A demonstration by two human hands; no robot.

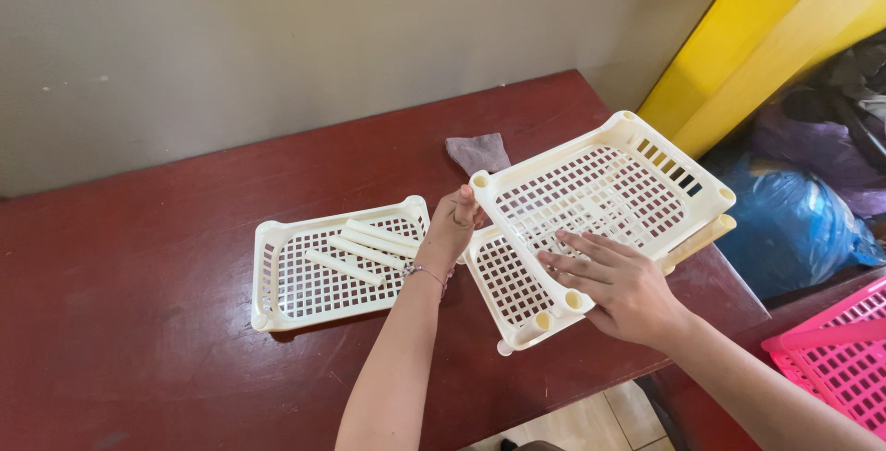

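Trays (604,188), cream perforated plastic, rectangular, are stacked askew at the red table's (138,303) 3 o'clock edge. Upper tray's corner is pinched by left hand (454,222); right hand (620,287) lies on it, fingers spread. Third tray (277,276) with rods (365,250) at 9 o'clock; grey cloth (478,151) at 12.

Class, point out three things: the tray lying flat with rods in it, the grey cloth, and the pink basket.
Flat cream tray (314,296), head view: on its bare mesh floor.
Grey cloth (478,151), head view: on its middle.
Pink basket (844,368), head view: on its mesh wall.
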